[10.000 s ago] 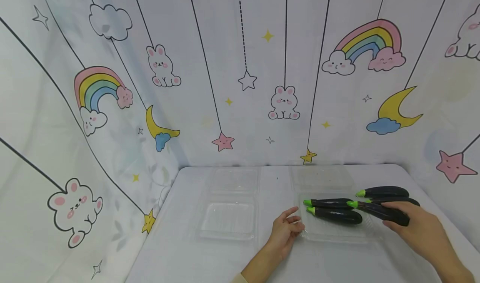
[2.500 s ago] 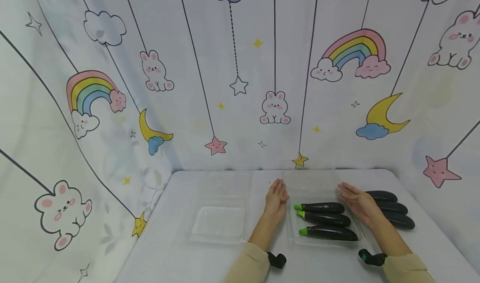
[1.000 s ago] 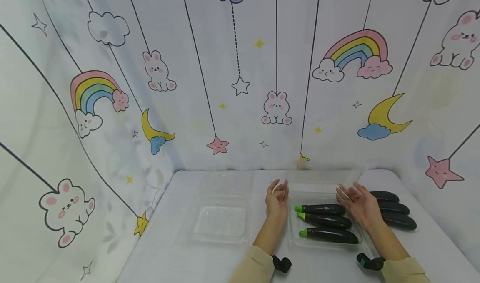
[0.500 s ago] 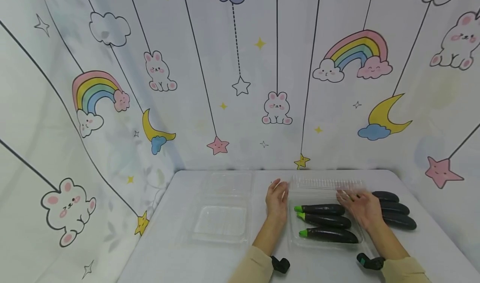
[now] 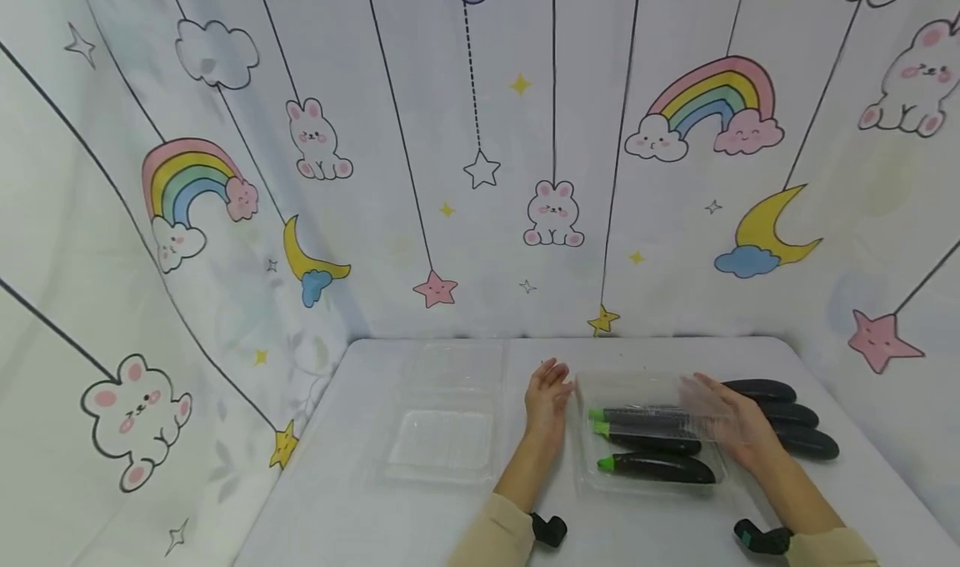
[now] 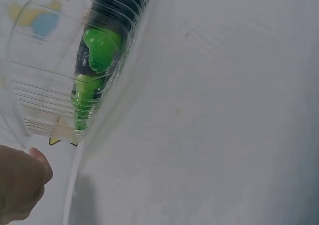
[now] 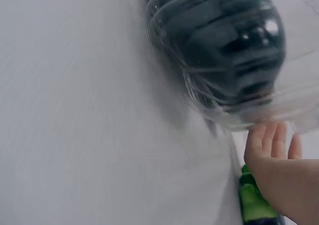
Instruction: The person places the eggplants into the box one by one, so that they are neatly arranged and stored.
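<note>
In the head view a hinged clear plastic box (image 5: 651, 490) holds three dark purple eggplants (image 5: 658, 468) with green stems pointing left. Its clear ribbed lid (image 5: 630, 388) is tilted forward over the rear eggplants. My left hand (image 5: 548, 400) is at the lid's left edge, fingers loosely bent. On the other side my right hand (image 5: 742, 429) has its fingers extended at the lid's right end, partly seen through the plastic. The left wrist view shows green stems (image 6: 102, 48) behind ribbed plastic. In the right wrist view, straight fingers (image 7: 269, 140) touch the plastic edge.
To the right of my right hand lie three more eggplants (image 5: 806, 443). A second clear box (image 5: 442, 446) stands open at left, its lid (image 5: 459, 367) laid back. Black devices (image 5: 550, 531) sit at both wrists. A patterned cloth (image 5: 480, 242) hangs behind the table.
Ten seconds ago my right hand held an eggplant over the box. Since then three eggplants lie in it, and the lid has swung up from behind and forward over them between my hands.
</note>
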The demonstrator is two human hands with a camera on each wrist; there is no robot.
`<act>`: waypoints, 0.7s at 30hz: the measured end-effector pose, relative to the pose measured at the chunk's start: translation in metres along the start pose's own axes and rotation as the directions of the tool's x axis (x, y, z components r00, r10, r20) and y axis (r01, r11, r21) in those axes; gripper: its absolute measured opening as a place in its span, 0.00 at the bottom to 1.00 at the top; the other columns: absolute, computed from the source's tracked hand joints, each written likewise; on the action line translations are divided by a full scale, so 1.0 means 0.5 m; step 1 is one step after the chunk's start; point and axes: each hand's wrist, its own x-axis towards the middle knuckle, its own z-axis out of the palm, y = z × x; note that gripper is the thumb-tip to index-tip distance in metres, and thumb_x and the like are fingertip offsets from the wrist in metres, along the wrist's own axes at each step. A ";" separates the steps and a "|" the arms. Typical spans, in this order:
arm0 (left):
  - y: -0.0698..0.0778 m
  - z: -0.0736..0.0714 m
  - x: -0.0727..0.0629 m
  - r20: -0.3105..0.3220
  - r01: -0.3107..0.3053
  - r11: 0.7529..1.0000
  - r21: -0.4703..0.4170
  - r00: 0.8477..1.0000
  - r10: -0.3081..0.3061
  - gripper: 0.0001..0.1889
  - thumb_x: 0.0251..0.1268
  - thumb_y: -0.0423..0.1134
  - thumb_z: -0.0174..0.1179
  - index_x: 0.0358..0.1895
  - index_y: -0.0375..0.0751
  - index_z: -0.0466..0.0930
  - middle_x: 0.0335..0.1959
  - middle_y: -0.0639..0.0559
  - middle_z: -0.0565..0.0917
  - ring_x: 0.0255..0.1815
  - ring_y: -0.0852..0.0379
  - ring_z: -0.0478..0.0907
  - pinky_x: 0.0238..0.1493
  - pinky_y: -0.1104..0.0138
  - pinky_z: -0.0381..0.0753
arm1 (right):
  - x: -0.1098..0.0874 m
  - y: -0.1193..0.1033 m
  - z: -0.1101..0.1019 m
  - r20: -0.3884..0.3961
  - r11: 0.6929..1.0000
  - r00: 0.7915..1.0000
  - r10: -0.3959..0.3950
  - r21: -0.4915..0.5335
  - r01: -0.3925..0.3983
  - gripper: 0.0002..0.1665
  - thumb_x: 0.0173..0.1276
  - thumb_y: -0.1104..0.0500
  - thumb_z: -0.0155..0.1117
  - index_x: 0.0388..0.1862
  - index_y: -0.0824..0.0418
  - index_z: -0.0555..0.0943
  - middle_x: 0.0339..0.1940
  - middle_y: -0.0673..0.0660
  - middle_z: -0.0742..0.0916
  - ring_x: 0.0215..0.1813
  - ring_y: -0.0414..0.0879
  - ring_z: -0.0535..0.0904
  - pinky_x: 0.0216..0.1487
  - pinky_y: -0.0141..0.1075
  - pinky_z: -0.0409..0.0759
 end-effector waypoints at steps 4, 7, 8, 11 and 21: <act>0.009 -0.008 -0.008 0.026 0.000 1.000 0.014 1.000 0.000 0.28 0.62 0.16 0.56 0.68 0.30 0.71 0.61 0.38 0.79 0.74 0.34 0.67 0.54 0.67 0.83 | -0.013 -0.003 0.008 -0.175 0.931 0.984 0.022 -0.355 -0.084 0.24 0.88 0.48 0.43 0.78 0.41 0.69 0.70 0.35 0.77 0.71 0.33 0.72 0.67 0.36 0.76; 0.016 -0.012 -0.014 0.049 0.000 0.999 0.045 0.999 -0.003 0.29 0.62 0.17 0.56 0.69 0.30 0.70 0.64 0.36 0.78 0.76 0.34 0.65 0.53 0.68 0.83 | -0.024 -0.006 0.011 -0.284 0.772 0.959 -0.014 -0.612 -0.170 0.33 0.87 0.43 0.46 0.85 0.43 0.59 0.81 0.38 0.64 0.80 0.42 0.58 0.72 0.47 0.69; 0.019 -0.013 -0.016 0.056 0.000 0.998 0.059 0.998 -0.003 0.29 0.62 0.17 0.57 0.69 0.30 0.70 0.65 0.36 0.77 0.76 0.35 0.66 0.53 0.69 0.83 | -0.026 -0.008 0.012 -0.301 0.724 0.953 -0.026 -0.664 -0.189 0.35 0.86 0.42 0.47 0.86 0.46 0.56 0.84 0.40 0.58 0.83 0.47 0.52 0.74 0.51 0.64; 0.027 -0.015 -0.019 0.081 0.003 0.996 0.089 0.997 -0.010 0.30 0.62 0.18 0.58 0.70 0.30 0.70 0.68 0.35 0.76 0.76 0.37 0.67 0.54 0.69 0.82 | -0.031 -0.014 0.015 -0.305 0.673 0.952 -0.030 -0.710 -0.206 0.39 0.85 0.39 0.47 0.87 0.49 0.53 0.88 0.50 0.48 0.86 0.58 0.40 0.78 0.65 0.52; 0.044 -0.033 -0.050 0.163 0.023 0.981 0.191 0.985 -0.055 0.34 0.57 0.15 0.59 0.70 0.29 0.69 0.71 0.31 0.72 0.76 0.35 0.65 0.63 0.64 0.80 | -0.078 -0.014 0.019 -0.273 0.655 0.960 -0.063 -0.737 -0.167 0.40 0.85 0.47 0.53 0.85 0.62 0.54 0.55 0.24 0.78 0.55 0.22 0.78 0.49 0.23 0.79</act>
